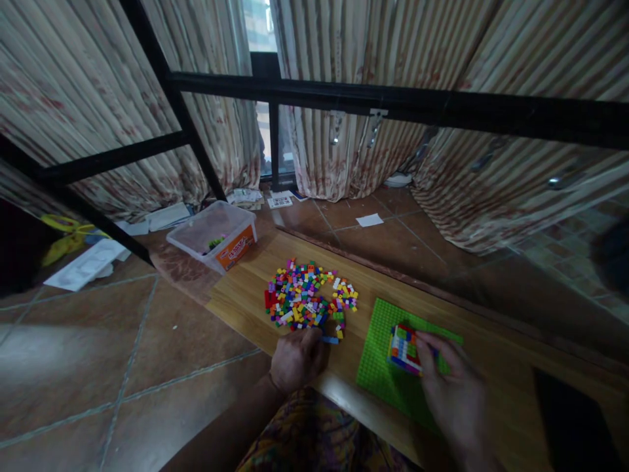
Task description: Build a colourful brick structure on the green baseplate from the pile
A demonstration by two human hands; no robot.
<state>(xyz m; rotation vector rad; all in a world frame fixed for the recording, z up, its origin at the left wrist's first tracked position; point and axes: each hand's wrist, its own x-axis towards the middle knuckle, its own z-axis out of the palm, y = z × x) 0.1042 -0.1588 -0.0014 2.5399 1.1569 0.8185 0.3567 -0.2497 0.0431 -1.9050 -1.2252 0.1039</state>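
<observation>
Brick pile under left hand, stacked block under right

Hands first. Left hand point(297, 357) sits at the near edge of the loose brick pile point(307, 298), knuckles up, fingers curled down into the bricks. From my feed I can't tell whether the fingers are closed on a brick or only resting on them; the fingertips are hidden under the hand. A blue brick point(330, 339) lies just beside it, apart from the main heap.

Right hand point(449, 393) is on the green baseplate point(381, 367). Its fingers are pressed against the right side and top of a small multicoloured block of stacked bricks point(403, 347), closed on it rather than spread. The block stands on the baseplate, near its far middle. I read that hold as bracing, so the stack doesn't shift on the studs, but that's my judgement.

Layout makes sense for two-handed work: the pile is to the left, the baseplate to the right, both on the wooden board point(246, 295), well within reach and not touching each other. The baseplate lies flat, turned at an angle to the board's edge.

Around it: a clear plastic tub point(216, 236) with an orange label stands off the board's far left corner on the tiled floor point(122, 354), with something small and green inside. Papers lie along the foot of the curtains point(344, 98). A black metal frame point(344, 98) crosses the view above. A dark flat thing at bottom right is too dim to identify.
</observation>
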